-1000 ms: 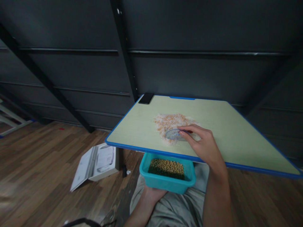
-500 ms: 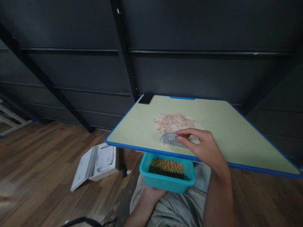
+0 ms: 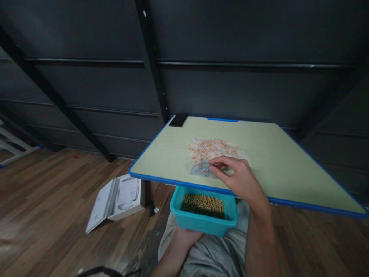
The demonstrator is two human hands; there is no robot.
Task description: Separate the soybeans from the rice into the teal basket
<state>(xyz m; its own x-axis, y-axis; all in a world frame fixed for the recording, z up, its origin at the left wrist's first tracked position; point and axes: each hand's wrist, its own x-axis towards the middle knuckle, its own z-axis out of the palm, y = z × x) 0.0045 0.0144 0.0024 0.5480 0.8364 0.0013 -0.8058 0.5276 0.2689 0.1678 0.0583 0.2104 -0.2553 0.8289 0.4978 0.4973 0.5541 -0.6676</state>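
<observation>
Pinched between the thumb and fingers of my right hand [image 3: 235, 173] is a clear plastic protractor [image 3: 201, 168]. It is close to the tabletop, at the near edge of a spread pile of white rice grains mixed with yellow beans [image 3: 213, 149]. My left hand [image 3: 188, 235] is under a teal plastic basin [image 3: 201, 223], holding it from below over my lap; the basin hides its fingers. Inside the basin are round yellow beans [image 3: 206, 202] and a darker green layer, likely small green beans, on the nearer side.
The pale folding table [image 3: 288, 165] has a blue rim, and its front edge overhangs the basin. A black phone [image 3: 178, 120] lies in the far left corner. On the wooden floor is an opened white box [image 3: 123, 196]. A dark panelled wall [image 3: 230, 88] stands behind the table.
My right hand has moved left with the protractor along the near side of the pile. My left hand and the basin have stayed in place.
</observation>
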